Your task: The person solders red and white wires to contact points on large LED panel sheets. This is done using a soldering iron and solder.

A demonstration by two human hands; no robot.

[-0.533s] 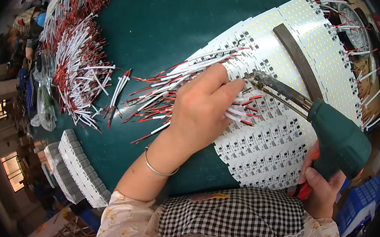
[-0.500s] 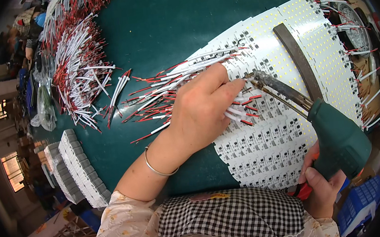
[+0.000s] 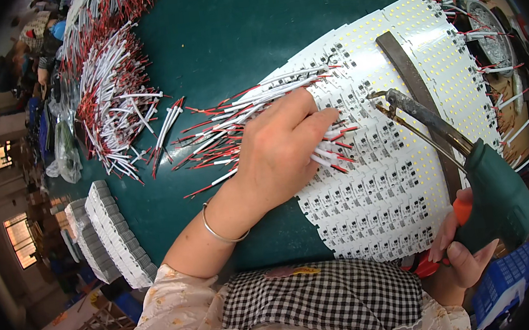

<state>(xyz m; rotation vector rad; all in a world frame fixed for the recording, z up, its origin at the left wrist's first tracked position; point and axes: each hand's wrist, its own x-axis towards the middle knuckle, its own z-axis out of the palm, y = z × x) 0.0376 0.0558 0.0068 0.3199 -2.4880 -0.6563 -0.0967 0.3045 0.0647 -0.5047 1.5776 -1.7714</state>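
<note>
My left hand (image 3: pixel 279 148) lies palm down on a fan of white LED circuit strips (image 3: pixel 399 171), fingers pressing red-and-white wire leads (image 3: pixel 235 126) against the strips' left ends. My right hand (image 3: pixel 458 254) grips a green soldering gun (image 3: pixel 490 197) with an orange trigger. Its dark metal tip (image 3: pixel 382 97) hovers just above the strips, a little right of my left fingertips. A dark flat bar (image 3: pixel 413 87) lies across the strips.
A big heap of red-and-white wire pieces (image 3: pixel 112 103) covers the green table (image 3: pixel 214 36) at the upper left. Stacked white strips (image 3: pixel 109 234) stand at the left edge. A checked cushion (image 3: pixel 322 299) sits at my front. A blue crate (image 3: pixel 505 282) is at lower right.
The soldering gun's tip has drawn slightly to the right, away from my left fingertips. My left hand stays pressed on the wires.
</note>
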